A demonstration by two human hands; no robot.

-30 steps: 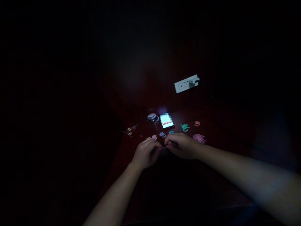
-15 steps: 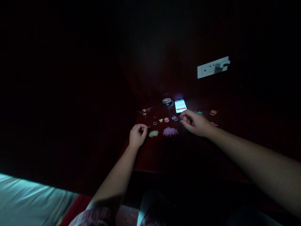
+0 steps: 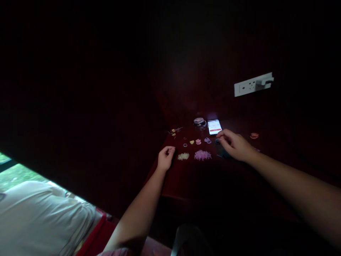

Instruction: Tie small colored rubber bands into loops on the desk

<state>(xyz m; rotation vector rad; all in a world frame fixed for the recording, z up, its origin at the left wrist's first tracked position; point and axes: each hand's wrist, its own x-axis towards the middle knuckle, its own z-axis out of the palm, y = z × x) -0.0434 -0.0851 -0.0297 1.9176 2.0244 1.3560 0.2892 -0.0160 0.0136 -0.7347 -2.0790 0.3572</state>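
Note:
My left hand [image 3: 165,158] rests at the left side of the dark red table, thumb and fingers pinched together; anything between them is too small to make out. Right of it lies a heap of pale yellow bits [image 3: 183,156], like tiny elastic bands, and then a purple heap [image 3: 203,155]. My right hand [image 3: 236,145] is over the table below the phone [image 3: 214,127], fingers curled with thumb and forefinger close together. A dark teal band [image 3: 217,141] lies by its fingertips. Between the hands sit a yellow band [image 3: 191,142], pink bands [image 3: 198,141] and lilac bands [image 3: 207,140].
A round lidded jar [image 3: 199,122] stands beside the lit phone. Orange bands [image 3: 254,136] lie at the right, and mixed small bands [image 3: 173,132] at the back left. A wall socket [image 3: 253,84] holds a plug. White fabric [image 3: 45,217] is at lower left.
The view has swung, so everything appears further right and lower. My right hand now covers the green bands that showed behind it. The left hand stays by the yellow heap.

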